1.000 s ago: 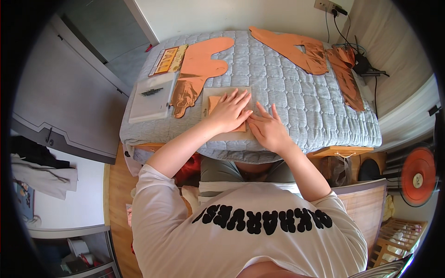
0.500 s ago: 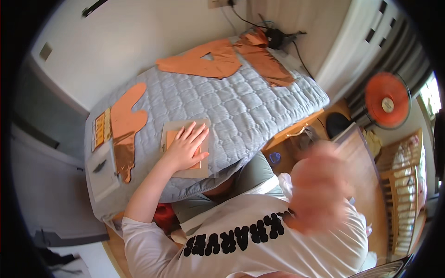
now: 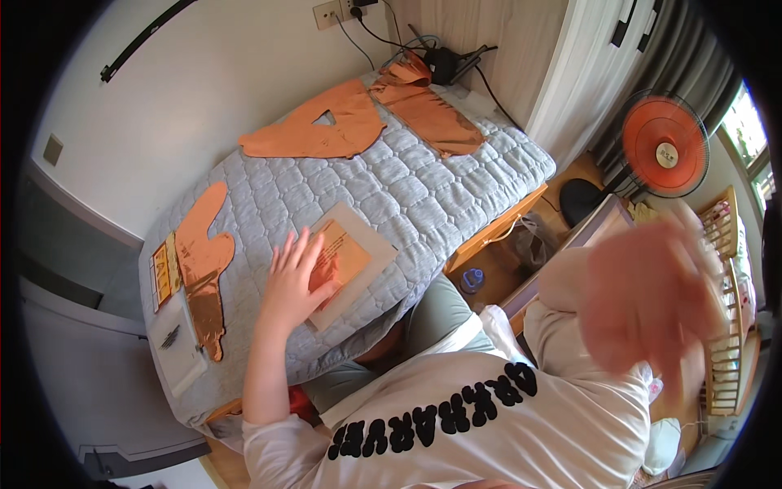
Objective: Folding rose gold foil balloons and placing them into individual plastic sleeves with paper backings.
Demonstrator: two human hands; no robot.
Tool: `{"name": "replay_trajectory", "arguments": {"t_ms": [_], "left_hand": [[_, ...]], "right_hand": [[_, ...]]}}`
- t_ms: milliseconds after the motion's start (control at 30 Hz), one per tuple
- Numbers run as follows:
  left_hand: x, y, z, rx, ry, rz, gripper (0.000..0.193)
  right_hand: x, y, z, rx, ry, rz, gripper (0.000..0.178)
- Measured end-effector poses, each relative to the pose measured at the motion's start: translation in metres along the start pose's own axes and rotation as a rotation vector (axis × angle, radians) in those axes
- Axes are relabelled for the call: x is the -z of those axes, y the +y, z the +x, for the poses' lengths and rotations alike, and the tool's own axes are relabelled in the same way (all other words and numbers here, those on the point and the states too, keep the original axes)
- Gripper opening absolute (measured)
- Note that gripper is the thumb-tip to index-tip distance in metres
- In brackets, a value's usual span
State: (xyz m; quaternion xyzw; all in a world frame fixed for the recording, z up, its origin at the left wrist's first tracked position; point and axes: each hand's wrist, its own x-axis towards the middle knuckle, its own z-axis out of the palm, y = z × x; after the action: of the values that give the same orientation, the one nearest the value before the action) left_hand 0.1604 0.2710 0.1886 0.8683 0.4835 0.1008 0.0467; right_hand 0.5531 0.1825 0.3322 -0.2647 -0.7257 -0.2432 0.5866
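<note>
My left hand [image 3: 295, 281] is open, its fingers spread over the left side of a copper-orange square sheet [image 3: 346, 254]. Whether the palm touches it I cannot tell. That sheet lies on a larger greyish board [image 3: 376, 248] near the bed's front edge. Well off to the right, my right hand [image 3: 652, 285] is raised close to the camera and smeared by motion, so its fingers cannot be read. Left of the board is a curvy, shiny copper-orange sheet piece [image 3: 204, 253].
Quilted grey bedding [image 3: 432, 204] carries two more copper-orange pieces, one with a cut hole [image 3: 350, 122] and one partly rolled [image 3: 428, 114]. A yellow package [image 3: 165, 273] and a white tray [image 3: 177, 346] lie far left. An orange fan [image 3: 666, 147] stands right, beside a wooden crib [image 3: 721, 367].
My left hand has slid to the left side of the orange sheet, uncovering most of it. Board and sheet now sit at a slant. My right hand has swung farther right; the view has shifted.
</note>
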Motion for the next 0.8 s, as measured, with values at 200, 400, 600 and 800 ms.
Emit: {"name": "replay_trajectory", "arguments": {"t_ms": [200,400,600,800], "left_hand": [[-0.045,0.002,-0.035,0.276,0.048,-0.063,0.086],[-0.048,0.006,-0.023,0.162,0.132,0.003,0.087],[-0.044,0.005,-0.035,0.225,0.066,0.004,0.087],[-0.046,0.008,-0.028,0.178,0.130,-0.018,0.085]], "right_hand": [[-0.107,0.156,-0.072,-0.710,-0.308,-0.134,0.018],[-0.130,0.320,-0.189,-0.704,-0.687,-0.501,0.028],[-0.155,0.309,-0.175,-0.860,-0.738,-0.482,0.027],[-0.147,0.319,-0.179,-0.820,-0.737,-0.541,0.028]]}}
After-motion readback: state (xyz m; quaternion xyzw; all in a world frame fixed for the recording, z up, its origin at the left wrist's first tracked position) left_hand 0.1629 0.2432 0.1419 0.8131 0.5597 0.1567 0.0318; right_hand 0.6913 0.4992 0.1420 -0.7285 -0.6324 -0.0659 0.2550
